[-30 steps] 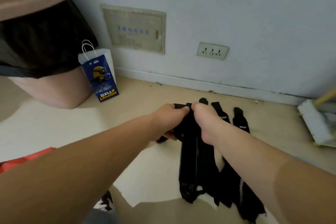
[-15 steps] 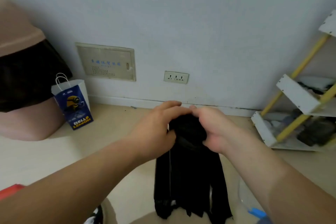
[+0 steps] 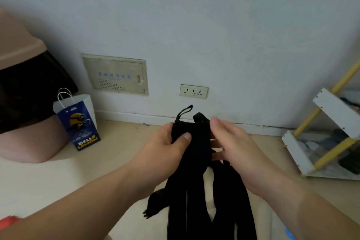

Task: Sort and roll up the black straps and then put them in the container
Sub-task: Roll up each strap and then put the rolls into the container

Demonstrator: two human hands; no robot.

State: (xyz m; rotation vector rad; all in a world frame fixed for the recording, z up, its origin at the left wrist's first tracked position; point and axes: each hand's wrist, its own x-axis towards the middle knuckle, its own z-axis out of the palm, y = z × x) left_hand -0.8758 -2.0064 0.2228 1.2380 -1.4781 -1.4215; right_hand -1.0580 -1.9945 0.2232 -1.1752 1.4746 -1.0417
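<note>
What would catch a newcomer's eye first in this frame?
First, the bundle of black straps held up at centre, with the left hand gripping its top and the right hand touching its side. Next, the blue paper bag with a yellow cartoon figure stands at left. A white shelf with yellow posts sits at far right.

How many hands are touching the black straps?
2. The left hand grips the top of the black straps from the left, thumb across the front. The right hand touches their right side with straight fingers.
</note>
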